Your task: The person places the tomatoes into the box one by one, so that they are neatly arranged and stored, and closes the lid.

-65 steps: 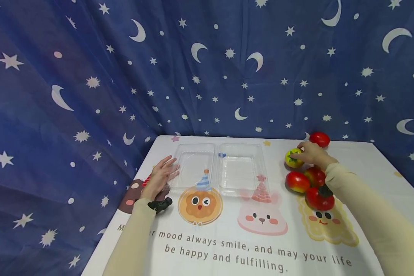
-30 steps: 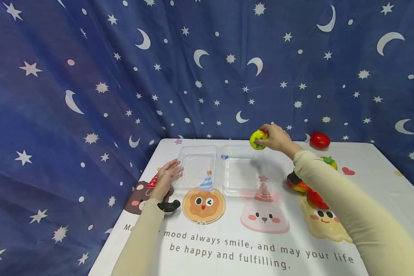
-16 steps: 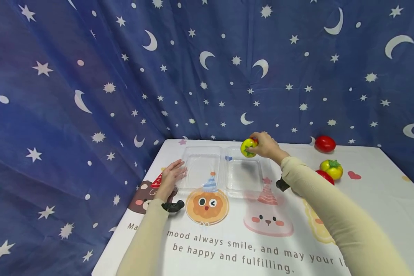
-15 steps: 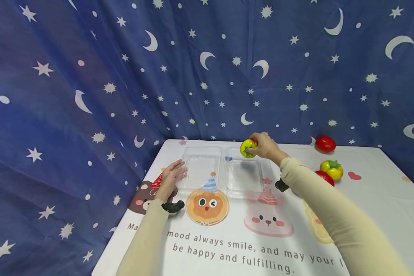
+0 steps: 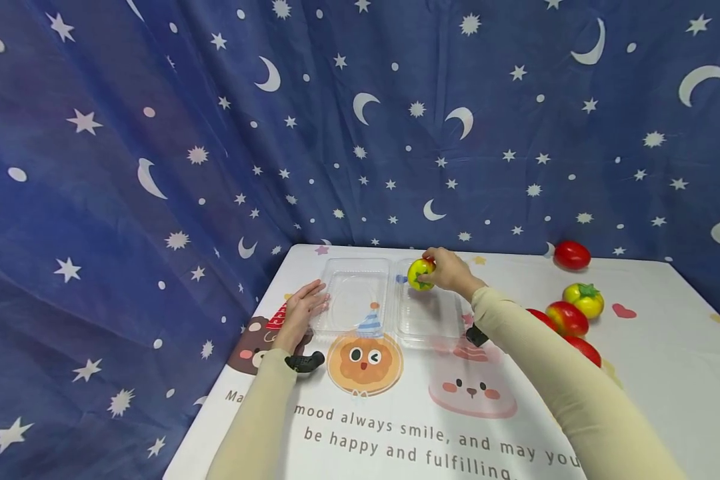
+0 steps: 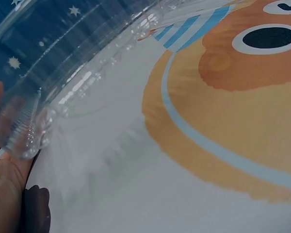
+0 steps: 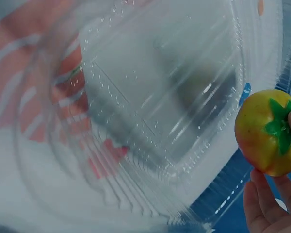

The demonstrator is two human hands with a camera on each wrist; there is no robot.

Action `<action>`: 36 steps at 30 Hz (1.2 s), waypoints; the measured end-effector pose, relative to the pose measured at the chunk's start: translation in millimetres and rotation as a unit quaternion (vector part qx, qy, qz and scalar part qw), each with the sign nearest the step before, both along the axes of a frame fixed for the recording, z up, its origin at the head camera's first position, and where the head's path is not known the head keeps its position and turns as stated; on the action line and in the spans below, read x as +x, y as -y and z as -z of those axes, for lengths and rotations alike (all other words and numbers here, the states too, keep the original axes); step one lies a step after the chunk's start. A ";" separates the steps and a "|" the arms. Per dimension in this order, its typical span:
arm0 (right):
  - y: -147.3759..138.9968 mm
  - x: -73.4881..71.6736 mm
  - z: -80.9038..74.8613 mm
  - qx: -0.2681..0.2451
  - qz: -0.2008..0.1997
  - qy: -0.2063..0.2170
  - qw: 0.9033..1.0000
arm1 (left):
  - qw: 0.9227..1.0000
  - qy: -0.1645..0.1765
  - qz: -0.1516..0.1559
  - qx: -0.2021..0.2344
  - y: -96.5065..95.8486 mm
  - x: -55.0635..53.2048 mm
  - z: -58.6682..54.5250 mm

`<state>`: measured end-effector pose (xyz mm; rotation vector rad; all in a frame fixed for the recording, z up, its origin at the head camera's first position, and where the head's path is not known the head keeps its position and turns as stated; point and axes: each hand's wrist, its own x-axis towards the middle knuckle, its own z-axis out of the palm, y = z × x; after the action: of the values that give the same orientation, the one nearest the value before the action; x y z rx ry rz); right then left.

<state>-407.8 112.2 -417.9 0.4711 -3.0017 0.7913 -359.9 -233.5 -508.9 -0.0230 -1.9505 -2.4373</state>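
My right hand point(image 5: 452, 272) holds a yellow toy tomato point(image 5: 420, 275) with a reddish side, fingers and thumb round it. In the right wrist view the tomato point(image 7: 262, 131) shows its green star-shaped calyx, with the thumb on it. It is over the far left part of the right half of a clear plastic clamshell box point(image 5: 429, 317). The box lies unfolded on the table. My left hand point(image 5: 300, 312) is at the box's left edge, its fingers fairly straight. Through the clear plastic wall point(image 6: 26, 131) the left fingers show in the left wrist view.
On the right lie another yellow toy tomato point(image 5: 585, 301), a red-yellow fruit point(image 5: 568, 319) and more red fruits, partly behind my right sleeve. A red oval fruit point(image 5: 572, 255) sits by the back edge. A blue star-patterned curtain point(image 5: 360, 120) hangs behind the printed tablecloth point(image 5: 360, 460).
My right hand has picked up the yellow toy tomato from the group at right, carried it left and lowered it over the box's right half. The left hand has stayed at the box's left edge.
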 end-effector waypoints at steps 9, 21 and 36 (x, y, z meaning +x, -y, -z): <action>5.0 3.5 3.5 0.035 -0.004 -0.006 0.999 | 1.000 0.004 -0.022 -0.017 -1.1 -4.1 4.0; 13.0 -0.1 13.8 0.039 0.003 -0.004 0.999 | 1.000 0.003 -0.016 -0.011 -0.5 -4.4 5.0; 19.2 -2.6 21.3 0.014 0.022 -0.015 1.000 | 1.000 0.005 -0.013 -0.008 2.7 -3.4 4.4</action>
<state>-410.4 93.0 -439.2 0.4127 -2.9888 0.7324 -363.4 -236.2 -513.3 0.0132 -1.9611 -2.4108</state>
